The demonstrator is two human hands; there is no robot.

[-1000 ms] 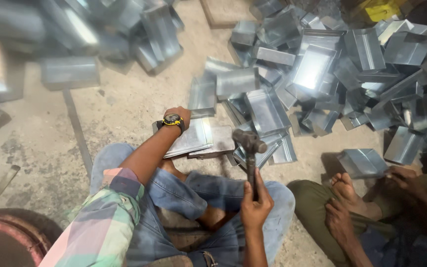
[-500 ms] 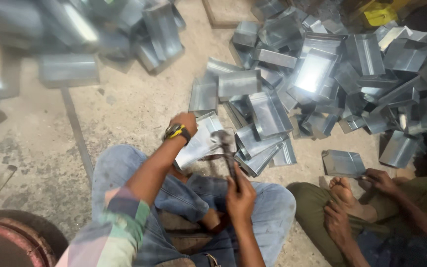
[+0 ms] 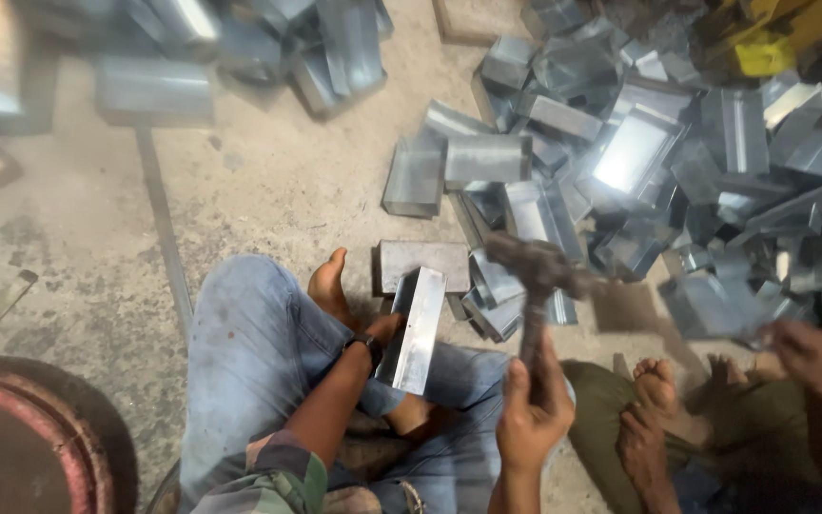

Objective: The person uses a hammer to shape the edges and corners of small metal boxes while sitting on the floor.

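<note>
The left hand (image 3: 384, 333) gripped the lower end of a folded sheet-metal channel (image 3: 414, 328), holding it tilted on end over the lap, its upper end resting against a grey steel block (image 3: 422, 263) on the floor. The right hand (image 3: 532, 411) was closed around the handle of a hammer (image 3: 537, 276), head raised and blurred, just right of the channel and apart from it.

Open room lay mostly to the left: a broad stretch of bare concrete floor (image 3: 268, 181) ran between the person's bent knee and the far pile. A thin metal rod (image 3: 162, 228) lay across it, lengthwise. To the right and ahead, a heap of metal channels (image 3: 639, 162) crowded close, its nearest pieces touching the block. A bare foot (image 3: 328, 286) sat just left of the block.

Much was hard to read. The stacked channels (image 3: 154, 67) at the upper left were smeared by motion and cut by the top edge. A yellow object (image 3: 768, 43) at the upper right was half out of view. A second person's hand (image 3: 801, 347) at the right held a blurred metal piece (image 3: 711, 305), with their feet (image 3: 654, 405) near the hammer hand. A round red-rimmed object (image 3: 11, 447) was cut off at the lower left.

The floor was dusty, stained concrete, dimly lit.
</note>
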